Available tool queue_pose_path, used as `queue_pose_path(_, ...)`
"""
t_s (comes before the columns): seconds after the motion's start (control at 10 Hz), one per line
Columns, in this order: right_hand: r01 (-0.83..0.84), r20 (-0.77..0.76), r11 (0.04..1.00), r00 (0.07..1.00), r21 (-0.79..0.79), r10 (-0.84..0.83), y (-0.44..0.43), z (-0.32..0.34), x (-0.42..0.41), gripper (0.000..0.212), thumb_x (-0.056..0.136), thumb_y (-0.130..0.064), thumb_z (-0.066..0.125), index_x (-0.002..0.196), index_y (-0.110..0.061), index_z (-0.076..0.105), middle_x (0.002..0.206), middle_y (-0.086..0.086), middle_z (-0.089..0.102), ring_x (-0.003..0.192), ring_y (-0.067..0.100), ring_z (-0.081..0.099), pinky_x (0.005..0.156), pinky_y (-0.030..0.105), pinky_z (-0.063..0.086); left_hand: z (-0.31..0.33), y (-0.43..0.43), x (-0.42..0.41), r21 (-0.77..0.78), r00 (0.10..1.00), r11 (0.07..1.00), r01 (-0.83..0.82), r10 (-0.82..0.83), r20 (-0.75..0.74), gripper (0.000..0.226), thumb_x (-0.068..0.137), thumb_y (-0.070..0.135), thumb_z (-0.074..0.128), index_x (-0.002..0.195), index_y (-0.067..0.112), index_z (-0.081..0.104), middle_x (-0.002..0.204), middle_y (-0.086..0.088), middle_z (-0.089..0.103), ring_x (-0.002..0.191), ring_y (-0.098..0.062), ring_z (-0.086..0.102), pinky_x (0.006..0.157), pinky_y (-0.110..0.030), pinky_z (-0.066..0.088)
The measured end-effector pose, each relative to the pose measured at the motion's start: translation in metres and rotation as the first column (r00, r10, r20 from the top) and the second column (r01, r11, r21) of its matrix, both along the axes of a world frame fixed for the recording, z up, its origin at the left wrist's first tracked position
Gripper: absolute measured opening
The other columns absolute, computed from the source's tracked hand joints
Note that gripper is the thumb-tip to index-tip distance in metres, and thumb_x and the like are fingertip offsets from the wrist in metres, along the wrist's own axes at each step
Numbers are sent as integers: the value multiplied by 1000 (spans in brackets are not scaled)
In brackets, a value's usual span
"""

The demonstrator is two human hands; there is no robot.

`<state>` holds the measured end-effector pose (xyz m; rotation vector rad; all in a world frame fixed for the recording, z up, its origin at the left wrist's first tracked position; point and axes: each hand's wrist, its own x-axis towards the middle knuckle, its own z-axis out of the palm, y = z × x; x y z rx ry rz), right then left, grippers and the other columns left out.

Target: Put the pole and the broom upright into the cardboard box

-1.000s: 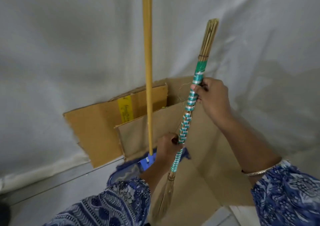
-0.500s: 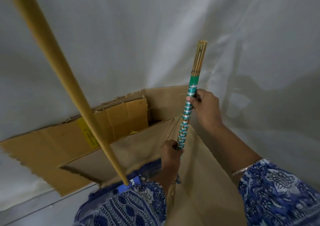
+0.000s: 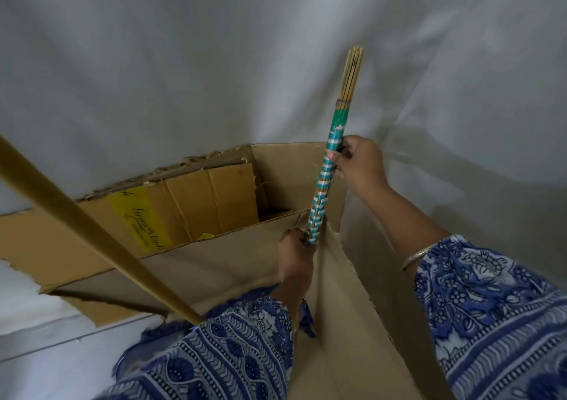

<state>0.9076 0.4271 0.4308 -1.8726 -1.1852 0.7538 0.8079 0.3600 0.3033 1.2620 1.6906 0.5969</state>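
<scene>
Nearest you, your 2 patterned sleeves frame the cardboard box. Your left hand closes its fingers around the broom low on its teal-and-white wrapped handle, at the box's near rim. Your right hand grips the same handle higher up, holding the broom nearly upright over the open box. The pole slants across at left, its lower end hidden behind your left sleeve. Behind hangs a white sheet.

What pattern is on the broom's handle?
Teal and white woven bands over the broom handle, clearest in the head view.
</scene>
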Motion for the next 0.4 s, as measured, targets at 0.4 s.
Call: queue_pose_path(0.4,-13,-7,1000,1000,-15,13,-8,4,5,35,86,-11,59,118,0,59,116,18,67,107,29,64,87,29,50,3,-1,-3,28,1000,999,22,-22,-19,27,76,11,70,100,3,63,108,-16,63,92,-25,60,67,-25,40)
